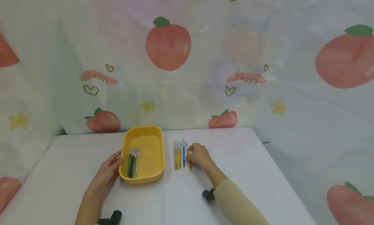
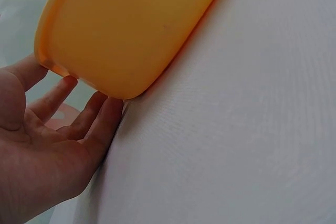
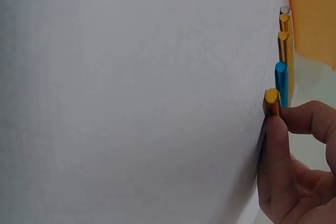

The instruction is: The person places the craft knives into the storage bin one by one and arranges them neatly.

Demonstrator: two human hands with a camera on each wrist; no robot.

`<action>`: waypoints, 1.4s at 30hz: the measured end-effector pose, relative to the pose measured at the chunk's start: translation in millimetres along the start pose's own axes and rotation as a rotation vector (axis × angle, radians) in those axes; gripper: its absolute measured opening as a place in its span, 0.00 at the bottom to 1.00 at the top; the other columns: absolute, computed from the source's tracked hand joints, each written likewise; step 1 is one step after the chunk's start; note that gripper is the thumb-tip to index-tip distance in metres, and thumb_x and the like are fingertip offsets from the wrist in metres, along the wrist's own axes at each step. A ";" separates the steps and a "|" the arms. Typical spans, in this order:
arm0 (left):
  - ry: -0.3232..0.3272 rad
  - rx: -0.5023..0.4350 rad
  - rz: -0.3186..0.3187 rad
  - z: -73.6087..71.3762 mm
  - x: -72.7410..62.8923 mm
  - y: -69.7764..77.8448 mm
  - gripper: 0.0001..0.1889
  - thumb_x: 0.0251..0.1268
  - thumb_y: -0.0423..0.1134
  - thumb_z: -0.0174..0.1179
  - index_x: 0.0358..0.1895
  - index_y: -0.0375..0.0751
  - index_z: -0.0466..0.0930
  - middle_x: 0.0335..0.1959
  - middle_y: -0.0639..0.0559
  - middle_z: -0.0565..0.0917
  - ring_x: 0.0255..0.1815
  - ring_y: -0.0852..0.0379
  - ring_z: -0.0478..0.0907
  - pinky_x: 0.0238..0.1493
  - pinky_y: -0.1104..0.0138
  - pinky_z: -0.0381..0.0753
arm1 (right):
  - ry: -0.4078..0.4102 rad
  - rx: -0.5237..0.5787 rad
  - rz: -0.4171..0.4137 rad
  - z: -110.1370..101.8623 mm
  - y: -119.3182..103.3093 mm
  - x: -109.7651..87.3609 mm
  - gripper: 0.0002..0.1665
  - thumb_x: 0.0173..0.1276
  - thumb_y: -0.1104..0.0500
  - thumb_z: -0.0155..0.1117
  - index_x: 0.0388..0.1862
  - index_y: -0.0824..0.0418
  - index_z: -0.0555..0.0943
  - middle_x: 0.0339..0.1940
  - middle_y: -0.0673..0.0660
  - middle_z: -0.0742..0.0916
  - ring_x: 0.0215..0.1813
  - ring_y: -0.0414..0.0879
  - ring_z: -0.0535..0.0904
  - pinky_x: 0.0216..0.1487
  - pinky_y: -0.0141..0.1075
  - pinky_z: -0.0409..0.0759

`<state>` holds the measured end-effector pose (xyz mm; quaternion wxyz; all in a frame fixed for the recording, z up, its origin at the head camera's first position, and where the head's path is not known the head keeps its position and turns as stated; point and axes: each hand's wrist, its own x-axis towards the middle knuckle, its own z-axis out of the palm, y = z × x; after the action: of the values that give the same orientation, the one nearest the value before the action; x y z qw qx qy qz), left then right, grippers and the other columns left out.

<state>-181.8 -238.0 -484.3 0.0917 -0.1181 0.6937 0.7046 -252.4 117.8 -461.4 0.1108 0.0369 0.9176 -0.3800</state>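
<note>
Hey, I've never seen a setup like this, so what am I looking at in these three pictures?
No robot here: someone is working bare-handed. The wide picture comes from a head-worn camera; the close-ups come from cameras on the left and right wrists. On the white table sits a rounded rectangular yellow tray, apparently plastic, holding four slim, shiny, pen-like sticks: two green, one red, one silvery. The left hand holds the tray's left side. Right of it lie a silver stick, two gold sticks and a blue stick, side by side. The right hand pinches another gold stick.
</note>
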 end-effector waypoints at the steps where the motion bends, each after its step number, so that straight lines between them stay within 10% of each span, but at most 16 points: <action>1: -0.001 0.000 -0.002 0.0 0.5 0.3 0.33 0.77 0.54 0.51 0.79 0.54 0.55 0.78 0.48 0.61 0.73 0.55 0.62 0.51 0.82 0.73 | 0.003 -0.006 0.000 -0.2 0.1 0.6 0.22 0.59 0.64 0.71 0.52 0.66 0.78 0.24 0.56 0.84 0.21 0.43 0.81 0.23 0.30 0.80; 16: 0.016 0.016 -0.003 2.7 4.0 -0.7 0.34 0.75 0.56 0.52 0.79 0.55 0.55 0.78 0.49 0.60 0.75 0.55 0.60 0.73 0.62 0.64 | -0.121 0.406 -0.043 -0.1 16.0 2.3 0.26 0.61 0.67 0.64 0.60 0.69 0.76 0.42 0.61 0.86 0.35 0.46 0.84 0.37 0.38 0.86; 25: 0.016 0.004 -0.008 3.1 4.1 -1.3 0.34 0.75 0.56 0.52 0.79 0.55 0.55 0.77 0.48 0.61 0.73 0.55 0.62 0.52 0.80 0.73 | -0.230 0.524 -0.147 -5.9 2.9 -10.1 0.28 0.58 0.72 0.67 0.60 0.71 0.76 0.45 0.65 0.86 0.36 0.47 0.85 0.41 0.42 0.87; 42: 0.003 -0.018 -0.012 -0.5 3.5 -2.6 0.33 0.75 0.55 0.53 0.79 0.56 0.57 0.77 0.49 0.63 0.67 0.58 0.67 0.52 0.80 0.74 | -0.247 0.542 -0.178 2.5 -34.1 -26.6 0.34 0.60 0.69 0.69 0.66 0.61 0.71 0.36 0.58 0.84 0.33 0.47 0.83 0.40 0.41 0.87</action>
<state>-184.3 -238.5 -487.8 0.0939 -0.1240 0.6867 0.7102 -231.3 92.3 -433.5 0.1740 -0.0618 0.7619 -0.6208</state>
